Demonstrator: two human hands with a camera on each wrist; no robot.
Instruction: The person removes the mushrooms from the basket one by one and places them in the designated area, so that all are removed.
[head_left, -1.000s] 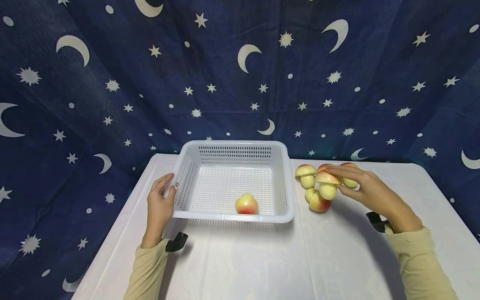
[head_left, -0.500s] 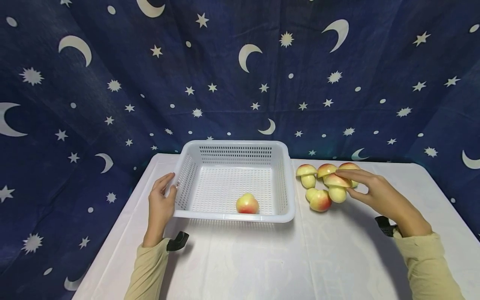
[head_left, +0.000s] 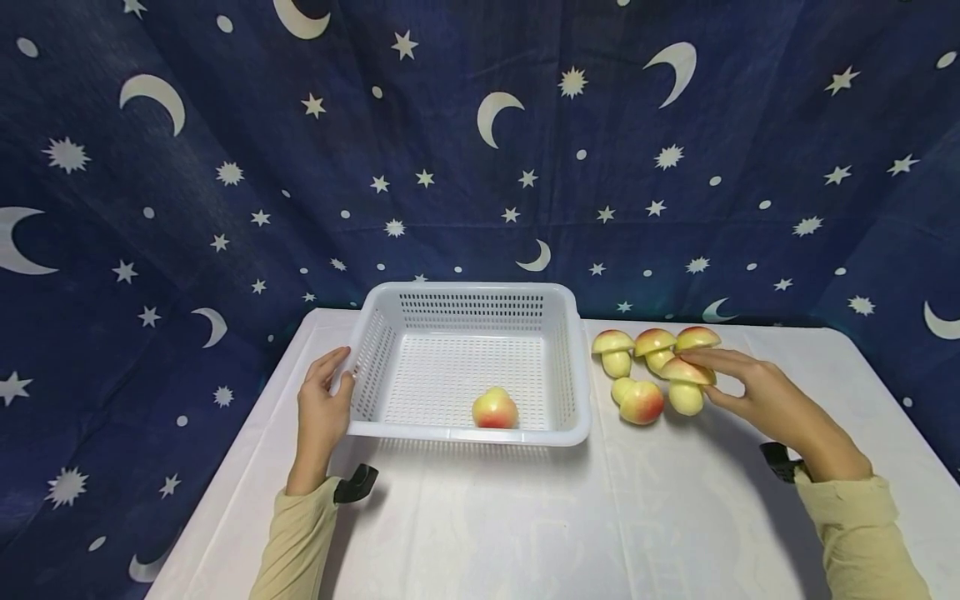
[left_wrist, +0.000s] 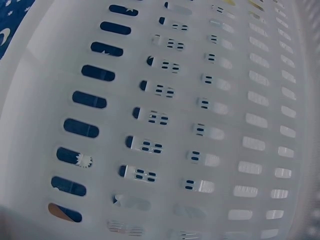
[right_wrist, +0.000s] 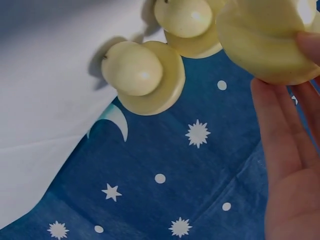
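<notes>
My right hand [head_left: 765, 400] pinches a toy mushroom [head_left: 686, 398] by its cap, thumb on one side and fingers on the other. Yellow with a red-tinged cap, it hangs stem down, low over the table. The right wrist view has the same mushroom's cap [right_wrist: 265, 55] between thumb and fingers [right_wrist: 275, 120]. My left hand [head_left: 322, 412] lies at the left side of a white plastic basket [head_left: 468, 434], fingertips right at its rim. The basket's slotted wall [left_wrist: 135, 105] fills the left wrist view. One mushroom [head_left: 495, 408] lies in the basket near its front wall.
Around the held one are more toy mushrooms: one standing by the basket [head_left: 615, 352], one behind [head_left: 655, 346], one at the far right [head_left: 697, 337], and one tipped over [head_left: 641, 402]. A star-and-moon cloth [head_left: 450, 167] hangs behind the white table [head_left: 487, 525].
My right hand has moved to the right and slightly down with the mushroom, uncovering the mushrooms behind it and the tipped one. My left hand and the basket stay in place.
</notes>
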